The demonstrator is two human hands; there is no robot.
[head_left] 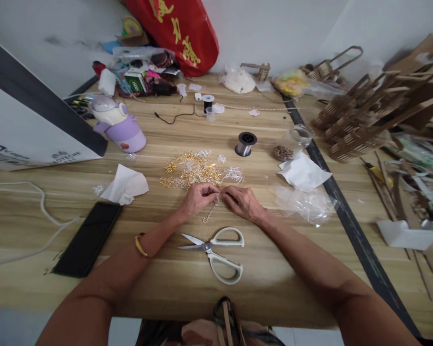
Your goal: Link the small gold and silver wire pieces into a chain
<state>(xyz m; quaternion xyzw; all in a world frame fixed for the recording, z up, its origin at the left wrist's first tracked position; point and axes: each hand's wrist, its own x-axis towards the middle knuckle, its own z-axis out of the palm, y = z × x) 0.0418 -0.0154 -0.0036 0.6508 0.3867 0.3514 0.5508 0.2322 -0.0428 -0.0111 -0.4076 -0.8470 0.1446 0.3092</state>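
My left hand (201, 198) is closed in a pinch, with a short silver chain (210, 213) hanging below its fingertips. Fingertip to fingertip with it, my right hand (242, 202) is also closed; whatever small piece it pinches is too tiny to make out. Just beyond the hands lies a loose pile of gold and silver jewelry findings (198, 170). A little heap of silver pins (234, 174) sits to its right. Nearer to me, scissors (207, 246) with white handles rest with their blades spread, touched by neither hand.
A black phone (88, 240) and crumpled white paper (125, 185) lie at left, near a purple bottle (124, 129). Beyond the pile stands a wire spool (246, 144). Rightward are a jar of beads (284, 152), a plastic bag (306, 204) and several woven baskets (350, 129).
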